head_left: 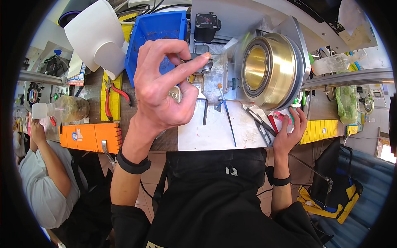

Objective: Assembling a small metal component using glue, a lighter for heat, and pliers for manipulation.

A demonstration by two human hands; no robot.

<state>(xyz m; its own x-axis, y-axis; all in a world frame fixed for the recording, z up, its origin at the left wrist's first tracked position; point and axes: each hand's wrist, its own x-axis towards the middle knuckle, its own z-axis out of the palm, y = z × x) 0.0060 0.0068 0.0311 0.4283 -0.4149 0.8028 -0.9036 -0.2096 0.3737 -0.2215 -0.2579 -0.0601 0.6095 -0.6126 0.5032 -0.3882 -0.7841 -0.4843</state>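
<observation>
2 hands work at the worktop (215,132). Left hand (163,89) is raised, its grip pinched together on a small metal part (205,65) just beside the brass ring (269,70). Right hand (289,130) rests at the worktop edge, fingers loosely apart, touching a pink-tipped tool (281,117) near black pliers (260,126).

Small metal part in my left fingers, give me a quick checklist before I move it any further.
1. Left hand pinches the small metal part at the fingertips: ok.
2. Part seated on anything: cannot tell.
3. Brass drum blurred, maybe turning: not ok.
4. Right hand rests on the bench edge near the pink-handled tool, apart from the drum: ok.
5. Thin brush lies below the part: ok.
</observation>
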